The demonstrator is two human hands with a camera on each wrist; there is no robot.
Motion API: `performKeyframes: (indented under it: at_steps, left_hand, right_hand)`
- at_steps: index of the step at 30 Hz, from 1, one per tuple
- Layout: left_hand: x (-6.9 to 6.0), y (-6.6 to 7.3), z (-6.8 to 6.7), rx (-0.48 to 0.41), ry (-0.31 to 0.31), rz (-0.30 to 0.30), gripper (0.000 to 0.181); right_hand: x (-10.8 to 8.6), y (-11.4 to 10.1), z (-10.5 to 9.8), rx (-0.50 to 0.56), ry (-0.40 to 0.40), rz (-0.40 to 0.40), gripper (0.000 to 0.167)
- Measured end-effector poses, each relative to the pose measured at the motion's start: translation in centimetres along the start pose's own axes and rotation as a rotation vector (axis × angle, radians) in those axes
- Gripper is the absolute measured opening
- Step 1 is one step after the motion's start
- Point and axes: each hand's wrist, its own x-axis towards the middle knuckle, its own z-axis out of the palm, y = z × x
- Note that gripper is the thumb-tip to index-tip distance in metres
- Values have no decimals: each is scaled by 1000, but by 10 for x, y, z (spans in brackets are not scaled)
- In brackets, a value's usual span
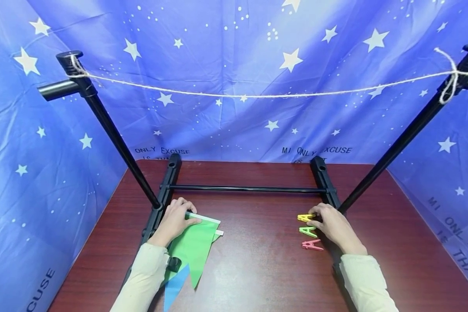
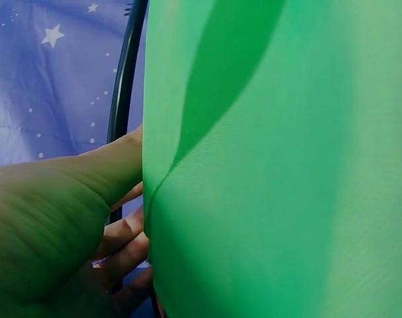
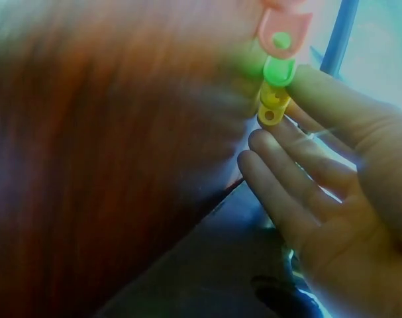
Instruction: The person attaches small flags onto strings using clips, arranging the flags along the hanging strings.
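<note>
My left hand (image 1: 176, 221) pinches the white top edge of a green pennant (image 1: 199, 236), which hangs point downward over the table's left side. That cloth fills most of the left wrist view, where the thumb of the left hand (image 2: 55, 205) meets its edge. Under it show another white-edged green piece and a blue pennant (image 1: 175, 284). On the right, my right hand (image 1: 333, 223) has thumb and fingertips about a yellow clothespin (image 1: 305, 218). A green clothespin (image 1: 308, 231) and a pink clothespin (image 1: 312, 245) lie in a row nearer me.
A white string (image 1: 234, 95) spans two black posts (image 1: 113, 130) above the table. Their black base has a crossbar (image 1: 245, 189) near the back of the brown table (image 1: 257, 268). A blue star-patterned curtain (image 1: 226, 52) surrounds three sides.
</note>
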Motion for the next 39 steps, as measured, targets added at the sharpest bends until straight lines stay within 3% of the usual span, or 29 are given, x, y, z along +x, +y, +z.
performKeyframes:
  at_steps: [9, 17, 24, 30, 39]
  left_hand:
    - [-2, 3, -1, -28, -50, -15, 22]
    - [-1, 4, -3, -12, -72, 16, 18]
    - [-1, 0, -3, -67, -24, 84, 22]
    - [-2, -2, -7, -186, -13, 89, 23]
    - [-5, 6, -15, -236, 5, 103, 21]
  right_hand:
    - [-3, 0, -2, -4, -15, 8, 19]
    - [-4, -1, -4, -4, -9, 16, 18]
    - [-3, -3, -8, -13, 7, 2, 18]
    - [-1, -4, -12, 10, 25, 18, 20]
    - [0, -6, -20, 18, 20, 33, 20]
